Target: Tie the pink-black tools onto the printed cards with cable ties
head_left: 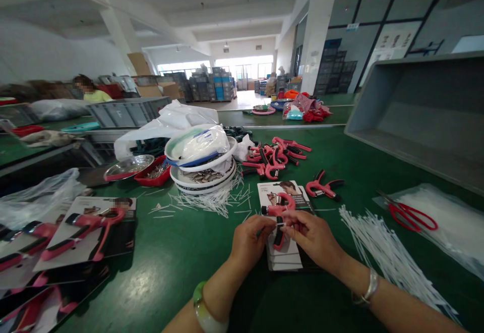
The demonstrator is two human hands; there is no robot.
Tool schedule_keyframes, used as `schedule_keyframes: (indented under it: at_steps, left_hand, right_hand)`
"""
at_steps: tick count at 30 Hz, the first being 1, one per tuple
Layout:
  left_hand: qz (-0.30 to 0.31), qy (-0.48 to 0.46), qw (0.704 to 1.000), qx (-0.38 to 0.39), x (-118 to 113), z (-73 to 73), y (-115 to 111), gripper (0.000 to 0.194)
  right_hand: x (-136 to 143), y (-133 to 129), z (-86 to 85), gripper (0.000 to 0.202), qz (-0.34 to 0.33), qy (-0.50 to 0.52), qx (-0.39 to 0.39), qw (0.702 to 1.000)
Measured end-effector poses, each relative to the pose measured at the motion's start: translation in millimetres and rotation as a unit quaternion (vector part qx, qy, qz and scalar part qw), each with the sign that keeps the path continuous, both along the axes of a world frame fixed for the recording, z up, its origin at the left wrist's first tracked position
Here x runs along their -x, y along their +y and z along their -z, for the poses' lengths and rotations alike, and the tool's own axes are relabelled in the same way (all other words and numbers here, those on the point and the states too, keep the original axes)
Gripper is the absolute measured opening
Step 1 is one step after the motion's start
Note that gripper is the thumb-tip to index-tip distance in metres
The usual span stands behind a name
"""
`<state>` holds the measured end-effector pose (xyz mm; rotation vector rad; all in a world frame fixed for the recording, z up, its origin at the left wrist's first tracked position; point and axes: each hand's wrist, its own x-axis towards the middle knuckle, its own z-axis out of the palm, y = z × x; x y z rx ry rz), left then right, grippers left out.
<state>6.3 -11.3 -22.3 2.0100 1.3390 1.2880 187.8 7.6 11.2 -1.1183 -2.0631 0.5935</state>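
Far left, near edge: overlapping printed black-and-white cards (126, 232), pink-and-black sprung hand grips (88, 222) on them, a crumpled clear plastic bag (41, 191) just behind. Beyond, at a farther table, a person in a yellow top (97, 96) beside a grey plastic crate (132, 113). Moving right along the green tabletop (162, 252): a shiny round metal dish (139, 163), then a red plastic tray (153, 181) of small metal parts, then stacked white round baskets (206, 187) with a filled clear bag (206, 144) on top and thin white plastic offcuts (215, 202) strewn at their foot. Left hand (247, 239), green-and-white bangle (207, 313) on the wrist: thumb and fingers drawn narrow at the black-sleeved handle of one pink metal hand grip (289, 203). That grip lies on a stack of printed cards (291, 261) at mid-table. Right hand (315, 234), silver bangle (370, 288), fingertips likewise narrow at the same handle from the other side; a bit of white shows between the hands, cannot tell which fingers pinch it. Behind the stack, a heap of pink-and-black hand grips (280, 155); one single grip (313, 188) apart, to its right. Farther right: a fanned bundle of white plastic ties (395, 262), red-handled scissors (404, 217) partly over a clear bag with white contents (454, 222), and behind these a large grey plastic bin (434, 106), its open side facing the table.
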Motion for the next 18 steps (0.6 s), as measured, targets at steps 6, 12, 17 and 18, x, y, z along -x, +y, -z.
schedule_keyframes:
  at_steps: [6,12,17,18]
  left_hand:
    - [0.007,0.014,1.000,0.005,-2.6,-4.4,-0.7,0.015]
    - [-0.002,0.020,1.000,-0.002,-1.8,-4.7,-0.3,0.016]
    - [-0.001,0.010,1.000,-0.004,-0.2,-2.2,0.3,0.015]
    - [0.000,0.007,1.000,-0.004,-0.1,-2.3,0.3,0.015]
  right_hand:
    - [-0.7,-0.6,-1.0,0.016,-0.010,0.007,0.010,1.000]
    - [-2.0,1.5,2.7,0.019,-0.014,0.027,0.024,0.999]
    - [-3.2,3.3,4.6,0.020,-0.019,0.039,0.045,0.998]
    - [-3.3,3.4,4.6,0.020,-0.021,0.041,0.050,0.998]
